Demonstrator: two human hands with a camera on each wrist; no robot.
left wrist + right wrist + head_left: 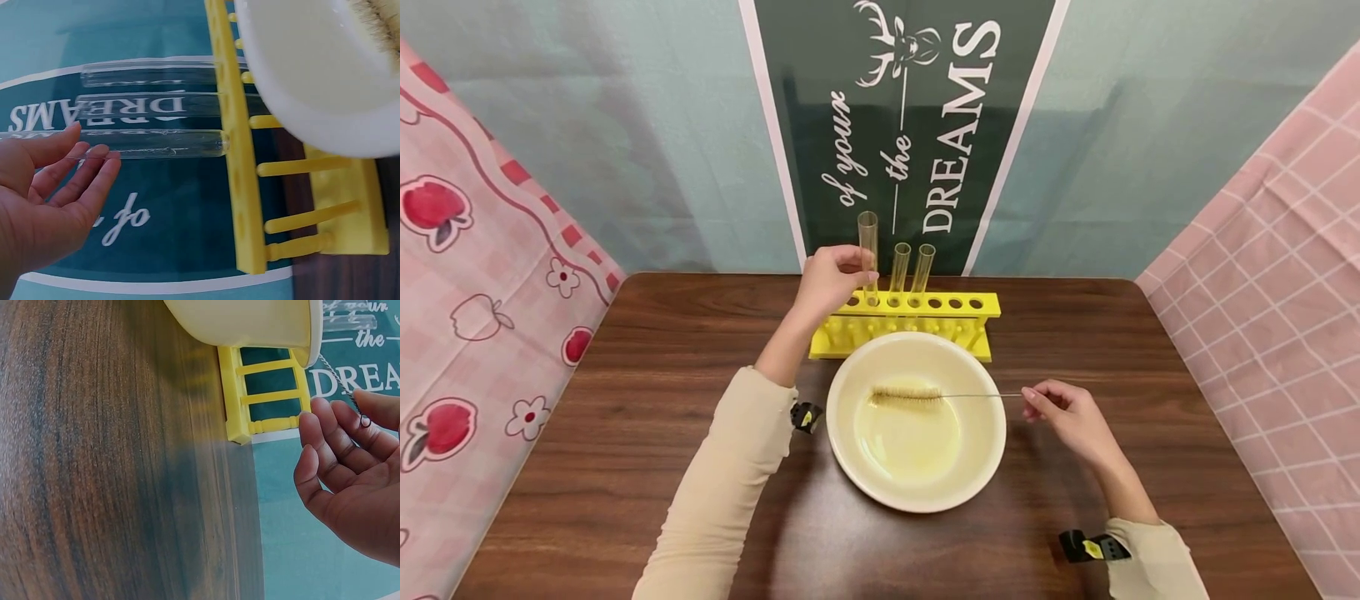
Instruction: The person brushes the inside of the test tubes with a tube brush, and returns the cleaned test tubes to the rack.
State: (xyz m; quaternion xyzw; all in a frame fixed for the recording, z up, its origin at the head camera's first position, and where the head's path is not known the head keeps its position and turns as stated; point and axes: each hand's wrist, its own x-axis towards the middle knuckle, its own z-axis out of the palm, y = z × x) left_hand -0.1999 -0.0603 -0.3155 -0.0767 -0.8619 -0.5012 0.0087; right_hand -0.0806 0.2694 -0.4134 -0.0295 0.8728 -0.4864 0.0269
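My left hand (831,282) pinches a clear glass test tube (868,232) between thumb and fingers. The tube stands upright, its lower end right at a hole of the yellow test tube rack (988,305). Two more test tubes (900,265) stand in the rack just to its right. My right hand (1075,417) pinches the looped end of the twisted wire handle (337,378) of a test tube brush (906,396). The brush's bristles lie over the liquid in a cream-white basin (917,503), the handle crossing its right rim.
Directly in front of the rack, the basin hides part of its base. Both stand on a dark wooden table (625,467). A blue-green cloth with white lettering (962,125) hangs behind, and pink patterned cloths (1285,275) flank the sides.
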